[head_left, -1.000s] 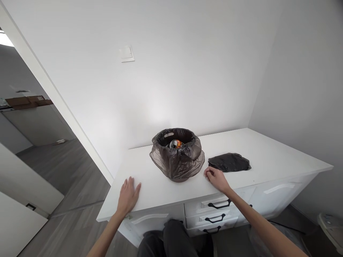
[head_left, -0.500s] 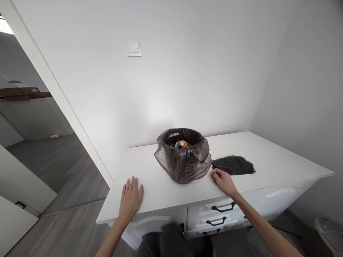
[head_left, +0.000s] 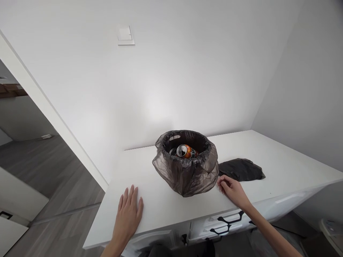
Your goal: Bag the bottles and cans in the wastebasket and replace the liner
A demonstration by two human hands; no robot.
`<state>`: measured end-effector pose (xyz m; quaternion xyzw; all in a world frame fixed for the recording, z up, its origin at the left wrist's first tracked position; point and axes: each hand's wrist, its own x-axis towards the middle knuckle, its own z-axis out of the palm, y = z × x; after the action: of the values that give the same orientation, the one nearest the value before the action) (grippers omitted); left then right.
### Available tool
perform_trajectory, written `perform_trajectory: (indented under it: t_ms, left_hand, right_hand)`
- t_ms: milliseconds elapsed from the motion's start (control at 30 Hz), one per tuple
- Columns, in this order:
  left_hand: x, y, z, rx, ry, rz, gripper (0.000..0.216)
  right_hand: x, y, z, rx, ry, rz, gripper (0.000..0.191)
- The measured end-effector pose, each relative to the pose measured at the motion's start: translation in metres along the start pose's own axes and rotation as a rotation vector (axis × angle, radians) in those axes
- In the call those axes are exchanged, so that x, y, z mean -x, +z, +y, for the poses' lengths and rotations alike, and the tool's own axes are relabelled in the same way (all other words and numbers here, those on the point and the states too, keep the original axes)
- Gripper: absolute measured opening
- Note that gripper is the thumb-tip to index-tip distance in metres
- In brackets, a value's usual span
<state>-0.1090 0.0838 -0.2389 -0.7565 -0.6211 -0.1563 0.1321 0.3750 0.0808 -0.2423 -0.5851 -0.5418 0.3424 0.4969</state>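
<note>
On the white cabinet top (head_left: 158, 210) stands a bin lined with a dark, see-through plastic bag (head_left: 184, 176), its edge folded down over the outside. A drink can (head_left: 189, 152) with an orange side and silver end lies inside; another grey shape beside it is partly hidden. My left hand (head_left: 127, 212) rests flat on the cabinet top, left of the bin, fingers stretched out. Just right of the bag's lower edge is my right hand (head_left: 232, 191), fingers curled in and nothing visible in them. Behind it lies a flat, folded black plastic bag (head_left: 242, 169).
A white wall with a light switch (head_left: 125, 35) rises behind the cabinet. Black-handled drawers (head_left: 230, 217) are below the front edge. A doorway with grey flooring (head_left: 66, 200) opens at the left. A pale object (head_left: 332, 228) stands on the floor at the lower right.
My view has come closer and tilted, so the bin and hands look larger and lower. Both hands stay in place on the cabinet top, holding the same poses.
</note>
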Motion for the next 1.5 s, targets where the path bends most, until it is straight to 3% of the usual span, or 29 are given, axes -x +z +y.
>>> perform_trajectory:
  t_ms: [333,600,767,867,967,1200,1333,1433,1500]
  left_hand:
    - [-0.002,-0.005,-0.001,0.035,0.083,0.043,0.064]
    - [-0.005,-0.010,0.000,0.053,0.057,-0.002,0.064]
    - [-0.010,-0.022,0.006,0.194,-0.003,-0.025,0.063]
    - [-0.023,-0.039,0.020,0.411,-0.095,-0.038,0.061]
    - [-0.052,-0.063,0.043,0.708,-0.216,-0.106,0.058]
    - [-0.157,-0.129,0.098,1.539,-0.395,-0.484,0.073]
    - [-0.191,-0.167,0.112,1.790,-0.514,-0.539,0.049]
    - [-0.207,-0.192,0.120,1.786,-0.543,-0.465,0.014]
    - [-0.217,-0.206,0.127,1.796,-0.522,-0.404,0.010]
  right_hand:
    - [0.000,0.000,-0.012,0.004,0.050,0.005,0.015]
    - [-0.004,-0.004,0.007,0.014,0.040,-0.018,0.016]
    - [-0.005,-0.002,0.004,-0.014,0.049,-0.035,0.017]
    - [-0.006,-0.001,-0.009,-0.086,0.069,-0.048,0.021]
    - [-0.010,-0.003,-0.032,-0.308,0.130,-0.112,0.030]
    - [-0.031,-0.028,-0.110,-0.740,0.397,-0.403,0.053]
    - [-0.044,-0.040,-0.148,-0.757,0.403,-0.329,0.031]
    - [-0.056,-0.049,-0.177,-0.723,0.370,-0.226,0.017]
    - [-0.067,-0.057,-0.198,-0.717,0.322,-0.207,0.013]
